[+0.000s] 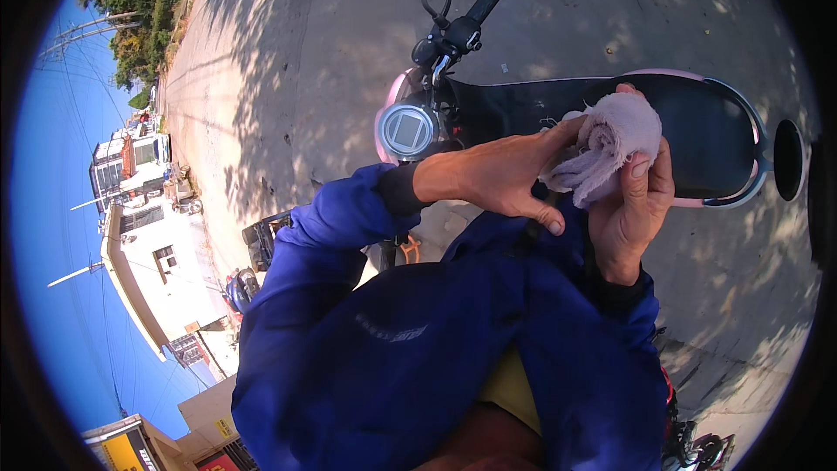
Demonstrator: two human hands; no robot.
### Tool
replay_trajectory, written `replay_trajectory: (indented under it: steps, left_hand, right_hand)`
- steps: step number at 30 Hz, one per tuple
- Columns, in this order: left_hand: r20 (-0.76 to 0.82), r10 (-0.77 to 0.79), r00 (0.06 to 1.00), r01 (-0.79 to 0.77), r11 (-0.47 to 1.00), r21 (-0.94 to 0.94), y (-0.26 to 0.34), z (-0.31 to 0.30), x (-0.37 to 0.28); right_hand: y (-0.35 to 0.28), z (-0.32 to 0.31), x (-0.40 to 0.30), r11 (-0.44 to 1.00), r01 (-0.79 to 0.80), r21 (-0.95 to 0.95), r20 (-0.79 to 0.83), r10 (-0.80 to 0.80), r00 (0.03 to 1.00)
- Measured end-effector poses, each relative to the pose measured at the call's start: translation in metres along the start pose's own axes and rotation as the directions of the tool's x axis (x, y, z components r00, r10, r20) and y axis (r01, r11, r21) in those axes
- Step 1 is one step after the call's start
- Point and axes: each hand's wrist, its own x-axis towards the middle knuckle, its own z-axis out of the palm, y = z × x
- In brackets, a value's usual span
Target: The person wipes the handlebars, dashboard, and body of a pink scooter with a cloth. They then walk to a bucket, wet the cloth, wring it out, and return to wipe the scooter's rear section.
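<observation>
A bunched, rolled pale pinkish cloth [628, 124] with frayed edges is in my right hand [628, 209], its thumb pressed on the near side of the roll. My left hand [497, 173] comes in from the left, its fingers against the cloth and partly hidden by it. Its thumb stands apart from the cloth, and whether those fingers grip cannot be told. Below the cloth is the black seat [706, 137] of a pink and black scooter. The round instrument display [405, 131] sits left of my left hand, and a handlebar grip [486, 3] juts out beyond it.
A brake lever [447, 3] and a thin stem rise by the handlebar. Behind the seat stands a black padded backrest [789, 160]. Paved ground [588, 13] with leaf shadows surrounds the scooter. Other parked vehicles [242, 288] and a white building [163, 255] are at left.
</observation>
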Motion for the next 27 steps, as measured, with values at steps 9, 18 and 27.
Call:
replay_trajectory:
  steps: [9,18,27]
  left_hand:
    - [-0.457,-0.201,0.867,0.076,0.958,-0.277,-0.011,0.057,0.033]
    - [-0.911,-0.084,0.405,0.527,0.836,0.157,-0.017,0.127,-0.039]
    - [-0.862,-0.463,0.207,0.61,0.75,-0.256,-0.041,0.24,-0.175]
  right_hand:
    - [0.038,-0.063,0.0,0.957,-0.165,-0.239,0.065,0.185,0.981]
    - [0.163,-0.01,0.035,0.885,-0.211,-0.414,0.18,0.307,0.934]
    - [0.296,0.052,-0.009,0.654,0.058,-0.755,0.115,0.046,0.992]
